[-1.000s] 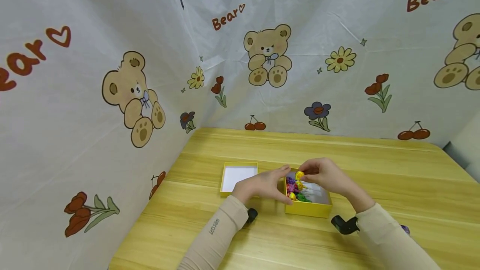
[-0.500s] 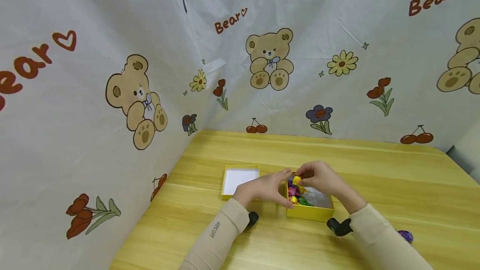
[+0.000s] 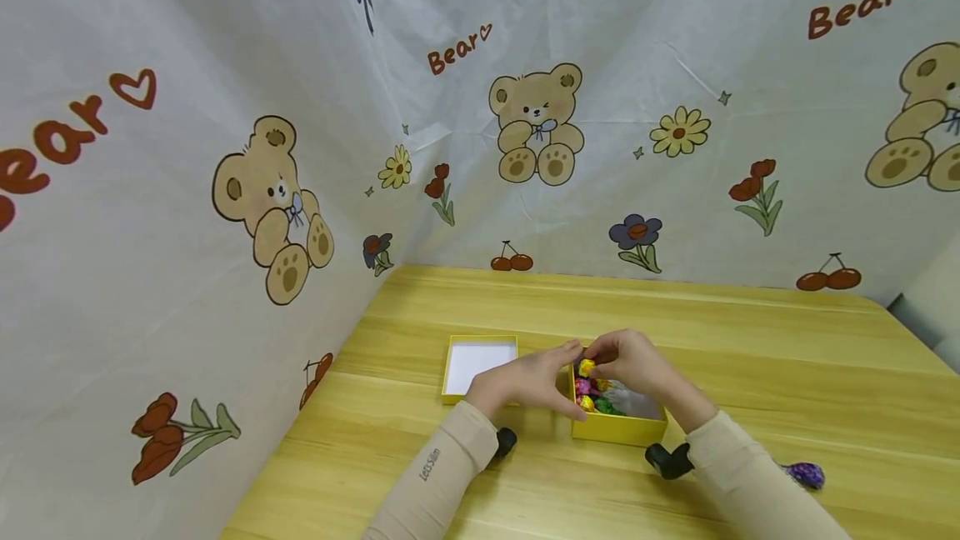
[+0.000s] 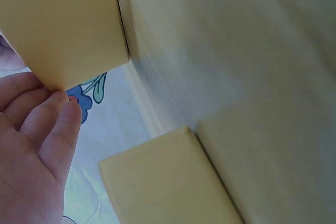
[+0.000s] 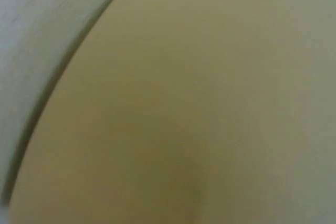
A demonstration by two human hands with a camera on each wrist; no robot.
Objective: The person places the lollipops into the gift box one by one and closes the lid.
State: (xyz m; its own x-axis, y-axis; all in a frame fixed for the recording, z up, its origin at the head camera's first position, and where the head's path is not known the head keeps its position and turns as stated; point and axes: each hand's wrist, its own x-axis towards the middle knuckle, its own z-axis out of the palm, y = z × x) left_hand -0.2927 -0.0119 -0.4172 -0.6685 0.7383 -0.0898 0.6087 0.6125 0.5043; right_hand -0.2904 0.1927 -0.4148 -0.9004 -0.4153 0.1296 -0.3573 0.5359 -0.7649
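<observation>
In the head view a yellow box (image 3: 618, 429) holds several wrapped lollipops, heads to the left, white sticks to the right. My right hand (image 3: 628, 358) reaches over the box and pinches a yellow lollipop (image 3: 587, 367) above the back left corner. Beneath it lie a pink lollipop (image 3: 582, 387), a green lollipop (image 3: 604, 406) and another yellow one. My left hand (image 3: 527, 380) spans the box's left end with fingers fairly straight, fingertips at the back corner and thumb at the front. In the left wrist view its fingers (image 4: 52, 124) touch the box's corner. The right wrist view shows only the box's side (image 5: 184, 87) up close.
A shallow yellow lid (image 3: 480, 365) with a white inside lies left of the box, partly behind my left hand. A purple lollipop (image 3: 806, 474) lies on the wooden table (image 3: 420, 473) beside my right sleeve. Bear-printed cloth (image 3: 450, 123) hangs at the back and left.
My right hand has moved a little left with the yellow lollipop, toward the box's left end. The purple lollipop on the table shows more from behind the sleeve. My left hand stays at the box.
</observation>
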